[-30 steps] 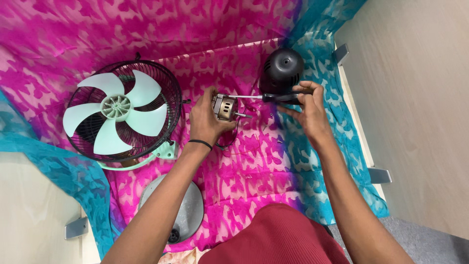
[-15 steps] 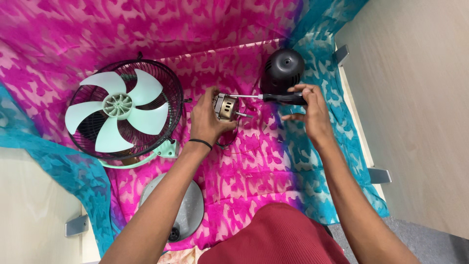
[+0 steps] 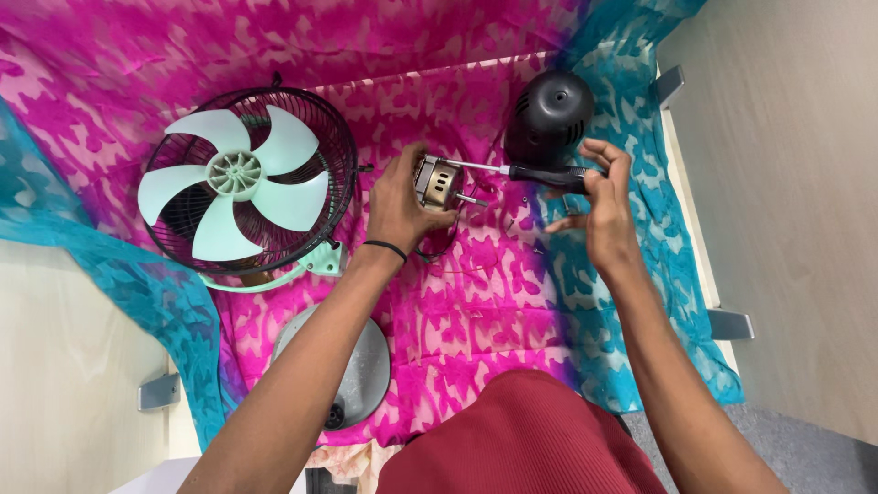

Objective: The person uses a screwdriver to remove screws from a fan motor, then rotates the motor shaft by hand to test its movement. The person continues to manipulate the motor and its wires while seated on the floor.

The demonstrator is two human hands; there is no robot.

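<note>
Over pink cloth (image 3: 476, 302) — motor (image 3: 437, 183), screwdriver (image 3: 540, 172) in hands.

left hand (image 3: 400, 203): fingers curled closed, arm stretched forward, black band on the wrist | right hand (image 3: 605, 212): fingers pinched closed, forearm reaching forward, both hands raised near each other

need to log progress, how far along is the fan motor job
Done: the black dome-shaped motor cover is off and lies on the pink and blue patterned cloth; the black wire fan cage with pale green blades and the round grey base lie apart. In hand: the left hand grips the bare metal motor while the right hand works a black-handled screwdriver at it. Left: the motor itself is still in one piece.
</note>
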